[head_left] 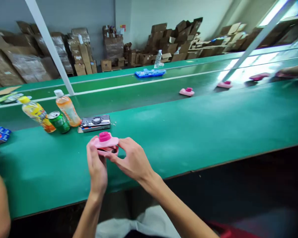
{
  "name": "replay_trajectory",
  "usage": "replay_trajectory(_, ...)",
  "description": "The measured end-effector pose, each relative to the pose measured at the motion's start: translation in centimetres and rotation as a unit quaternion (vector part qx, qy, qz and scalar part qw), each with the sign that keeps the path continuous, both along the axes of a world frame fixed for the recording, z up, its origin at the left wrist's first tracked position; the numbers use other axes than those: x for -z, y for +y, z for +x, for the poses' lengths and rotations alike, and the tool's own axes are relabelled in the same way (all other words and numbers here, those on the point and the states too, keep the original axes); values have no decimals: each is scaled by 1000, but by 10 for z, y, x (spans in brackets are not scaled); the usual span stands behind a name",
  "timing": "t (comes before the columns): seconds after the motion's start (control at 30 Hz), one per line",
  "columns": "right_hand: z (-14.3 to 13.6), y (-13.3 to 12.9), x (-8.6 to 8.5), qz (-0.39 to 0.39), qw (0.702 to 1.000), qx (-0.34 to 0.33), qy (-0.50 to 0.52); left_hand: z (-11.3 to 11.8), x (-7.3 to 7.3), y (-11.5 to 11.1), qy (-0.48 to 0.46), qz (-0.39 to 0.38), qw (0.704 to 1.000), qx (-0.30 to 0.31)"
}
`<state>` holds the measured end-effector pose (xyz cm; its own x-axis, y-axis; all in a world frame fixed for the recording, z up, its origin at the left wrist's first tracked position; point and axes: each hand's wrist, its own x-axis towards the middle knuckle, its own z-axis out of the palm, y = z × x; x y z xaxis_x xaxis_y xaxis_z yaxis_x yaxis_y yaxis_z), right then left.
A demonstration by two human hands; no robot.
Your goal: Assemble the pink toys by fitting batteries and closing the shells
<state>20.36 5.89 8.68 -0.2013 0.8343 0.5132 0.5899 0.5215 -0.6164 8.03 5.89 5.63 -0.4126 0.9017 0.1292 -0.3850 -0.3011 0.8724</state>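
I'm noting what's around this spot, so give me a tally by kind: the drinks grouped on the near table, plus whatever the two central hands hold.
Bottles: 2 (yellow-capped bottle, white-capped bottle)
Cans: 1 (green can)
Held items: 1 (pink case)
Total: 4

You face a case of smooth pink plastic, a smooth worktop with a soft sheen and a glossier belt mirroring light; clear plastic bottles and a shiny metal can contrast with dull cardboard cartons, some wrapped in glossy film.
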Motion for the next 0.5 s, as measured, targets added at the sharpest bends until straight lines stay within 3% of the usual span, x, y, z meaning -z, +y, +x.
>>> replay_trajectory(0.1, -17, 4, 3, -71, 991, -24, 113, 2, 3, -2, 5, -24, 999, -24)
replay_trajectory(0.17, -26, 5, 5, -78, 986, -23, 148, 2, 5, 0, -5, -45, 998, -48)
replay_trajectory(0.37, -31, 12, 27, 15, 992, 10, 124, 8, 4, 6, -26, -40, 998, -45)
replay_trajectory(0.5, -21, 19, 43, 131, 988, 0, 75, 15, 4, 12, -80, -33, 994, -62)
